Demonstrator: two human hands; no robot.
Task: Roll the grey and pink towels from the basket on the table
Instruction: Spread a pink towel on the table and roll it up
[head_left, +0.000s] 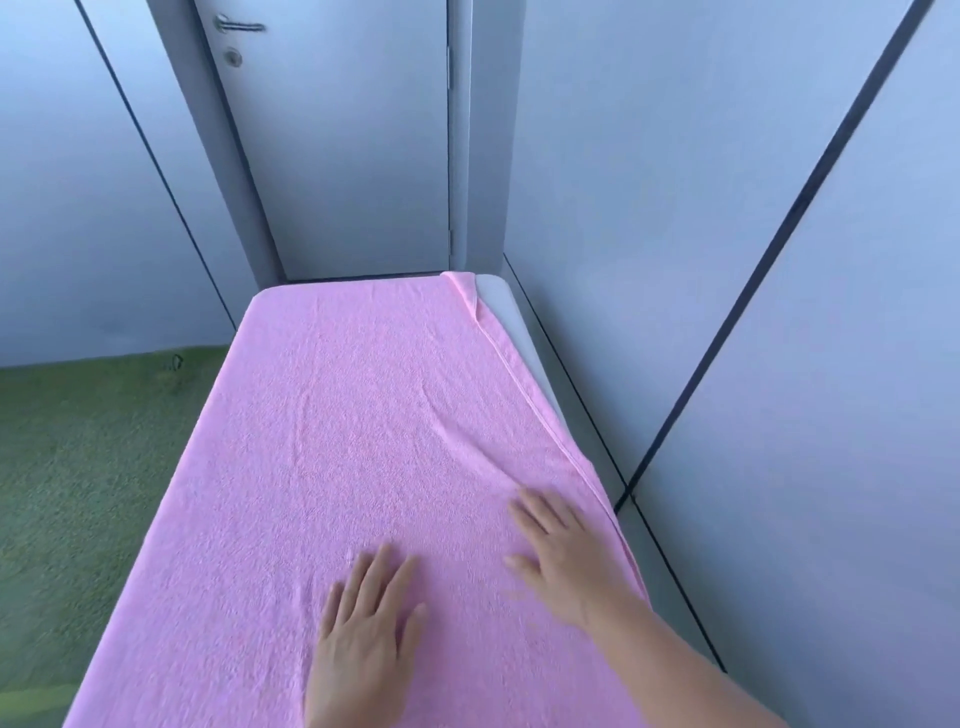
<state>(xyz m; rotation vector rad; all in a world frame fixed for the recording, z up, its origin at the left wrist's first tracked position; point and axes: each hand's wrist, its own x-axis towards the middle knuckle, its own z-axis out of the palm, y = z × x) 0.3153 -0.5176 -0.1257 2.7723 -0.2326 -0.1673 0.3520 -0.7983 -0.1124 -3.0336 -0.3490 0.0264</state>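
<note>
A pink towel (363, 415) lies spread flat over nearly the whole white table (506, 317), with a small fold at its far right corner and a few shallow creases near the middle. My left hand (363, 634) rests palm down on the towel near the front, fingers apart. My right hand (566, 556) lies flat on the towel close to its right edge, fingers spread, slightly blurred. Neither hand grips the cloth. No grey towel and no basket are in view.
The table's right side runs close along a grey wall panel (779, 364). A closed grey door (343, 145) stands just beyond the far end. Green carpet (78, 467) covers the floor to the left.
</note>
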